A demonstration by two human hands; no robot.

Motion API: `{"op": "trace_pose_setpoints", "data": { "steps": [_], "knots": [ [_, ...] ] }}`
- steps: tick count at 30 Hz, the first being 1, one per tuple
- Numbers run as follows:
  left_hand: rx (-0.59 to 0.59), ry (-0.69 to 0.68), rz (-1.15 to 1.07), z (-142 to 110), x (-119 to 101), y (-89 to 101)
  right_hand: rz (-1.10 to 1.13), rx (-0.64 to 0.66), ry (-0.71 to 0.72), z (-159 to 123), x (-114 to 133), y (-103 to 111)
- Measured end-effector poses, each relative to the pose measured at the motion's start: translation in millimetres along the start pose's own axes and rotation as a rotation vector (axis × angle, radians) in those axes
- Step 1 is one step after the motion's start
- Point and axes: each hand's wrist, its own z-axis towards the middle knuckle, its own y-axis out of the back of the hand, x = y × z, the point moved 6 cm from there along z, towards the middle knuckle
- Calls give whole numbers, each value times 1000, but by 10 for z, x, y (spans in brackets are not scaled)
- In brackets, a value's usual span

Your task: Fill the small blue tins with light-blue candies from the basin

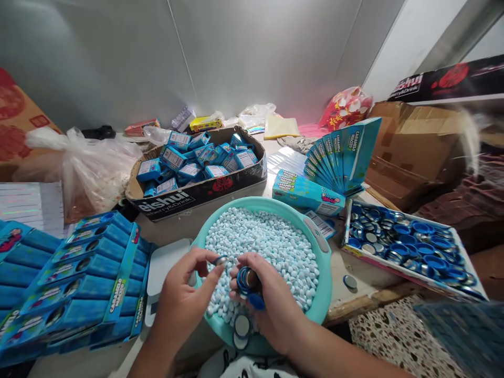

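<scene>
A teal basin point(321, 262) heaped with small white and pale-blue candies point(268, 247) sits right in front of me. My left hand point(185, 296) hovers over the basin's near left rim and pinches a small round metal lid point(220, 260) between thumb and forefinger. My right hand point(271, 299) is closed round a stack of blue-rimmed round tins point(248, 281), held over the candies. A blue cap point(256, 301) and two loose lids point(241, 325) lie at the basin's near edge below that hand.
A tray of blue and silver tin lids point(409, 247) stands at the right. Filled blue display boxes point(79, 278) lie at the left. Behind the basin are a black carton of small blue boxes point(197, 168), fanned flat blue cartons point(342, 155), and a plastic bag point(82, 168).
</scene>
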Motion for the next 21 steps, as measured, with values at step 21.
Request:
{"op": "trace_pose_setpoints", "data": {
  "steps": [21],
  "knots": [
    [133,115,821,885,1031,2191,-1219,441,696,-153,110,-96]
  ]
}}
